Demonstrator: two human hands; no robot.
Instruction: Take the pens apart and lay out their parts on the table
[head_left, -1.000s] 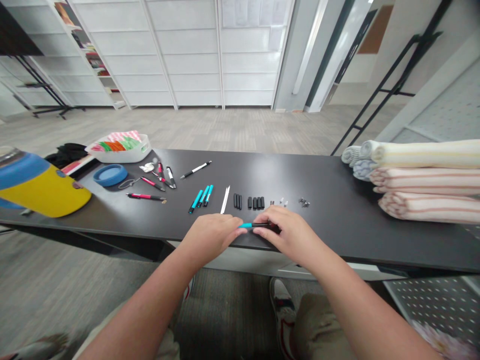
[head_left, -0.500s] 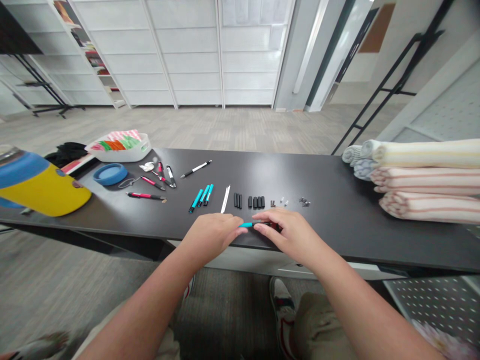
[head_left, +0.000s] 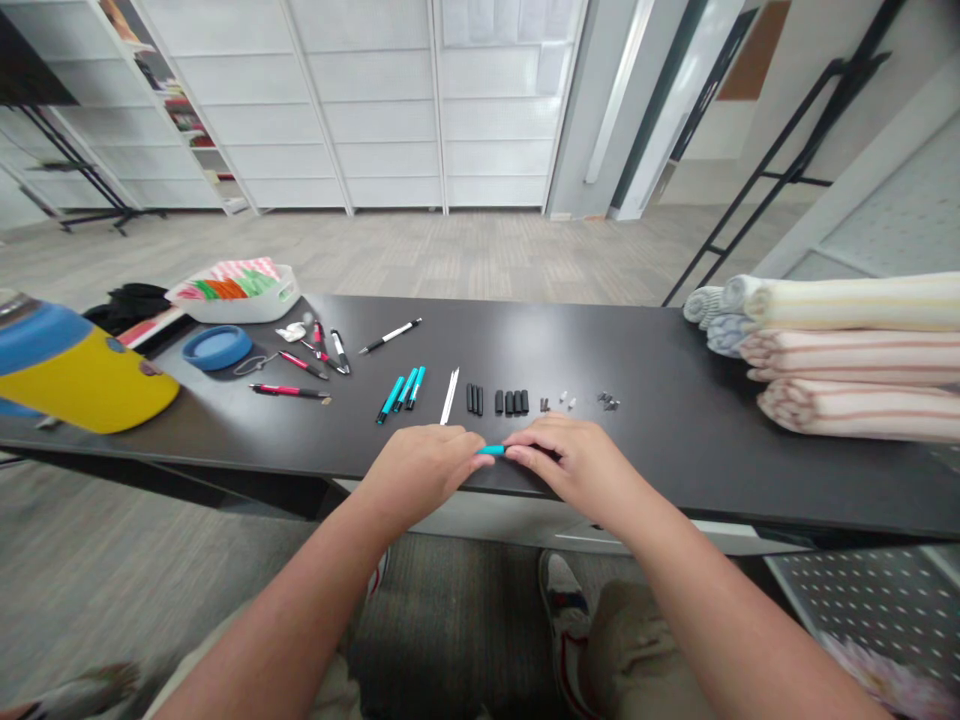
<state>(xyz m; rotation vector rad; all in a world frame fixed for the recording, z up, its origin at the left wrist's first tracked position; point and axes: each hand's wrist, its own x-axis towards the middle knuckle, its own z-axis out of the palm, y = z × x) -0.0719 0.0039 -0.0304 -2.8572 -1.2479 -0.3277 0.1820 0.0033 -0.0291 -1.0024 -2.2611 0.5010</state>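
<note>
Near the front edge of the dark table, my left hand (head_left: 431,470) is closed on one end of a teal pen barrel (head_left: 491,450). My right hand (head_left: 574,460) pinches its other end, where the fingers hide the tip. Beyond my hands lie teal pen barrels (head_left: 406,390) with black ends and thin white refills (head_left: 450,397). Further right along that row are slim black tubes (head_left: 475,399), thicker black grips (head_left: 512,402), small dark pieces (head_left: 544,405), small clear pieces (head_left: 568,401) and a little pile of dark metal bits (head_left: 609,402).
Several red and black pens (head_left: 289,391) lie at the left, with a white pen (head_left: 391,336) beyond. A blue round lid (head_left: 217,347), a white basket (head_left: 281,295) and a yellow-blue container (head_left: 90,375) stand further left. Rolled towels (head_left: 847,405) are stacked at the right.
My right fingers have closed in a little around the pen's end, and the dark part seen there before is now covered. My left hand stays in place.
</note>
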